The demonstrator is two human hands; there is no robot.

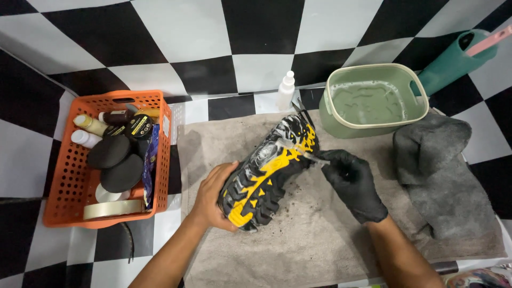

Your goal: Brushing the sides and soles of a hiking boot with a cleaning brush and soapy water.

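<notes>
At frame centre a shoe (269, 173) lies sole-up, its long axis running lower left to upper right. The bare left hand (213, 194) clasps the heel; the gloved right hand (352, 184) pinches a brush (309, 156) against the sole.

One shoe (269, 173), sole up, black and yellow. Two hands: bare left hand (213, 194), black-gloved right hand (352, 181). One small brush (309, 156) at the sole. One green tub (373, 101) of soapy water. One white squeeze bottle (286, 89). One beige towel (320, 245) spread underneath. One grey cloth (440, 176), crumpled. One orange basket (69, 186); inside: two round black sponge pads (114, 162), one roll of tape (112, 209), roughly four small bottles and tins (114, 125), exact count unclear. One teal jug (453, 61), partly seen.
</notes>
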